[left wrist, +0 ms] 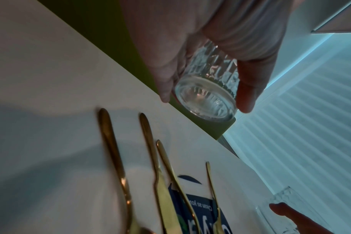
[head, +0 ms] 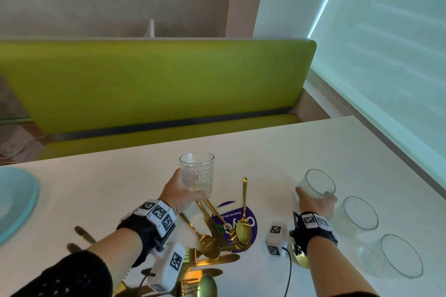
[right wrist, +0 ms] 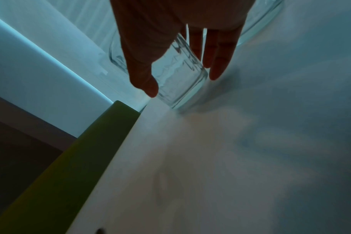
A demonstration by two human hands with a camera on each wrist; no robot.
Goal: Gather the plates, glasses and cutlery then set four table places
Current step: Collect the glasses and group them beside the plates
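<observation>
Fingers of the left hand are wrapped round a patterned glass, held upright and clear of the counter above the heap of gold cutlery. Fingers of the right hand curl round a second glass, tilted with its base seemingly still on the counter. Two more glasses stand just beside it toward the near right, and a pale blue plate sits at the far left. Judging by this, the glasses are being dealt out to places. Next, each glass wants carrying to its own setting and lowering gently, base flat, clear of the cutlery.
</observation>
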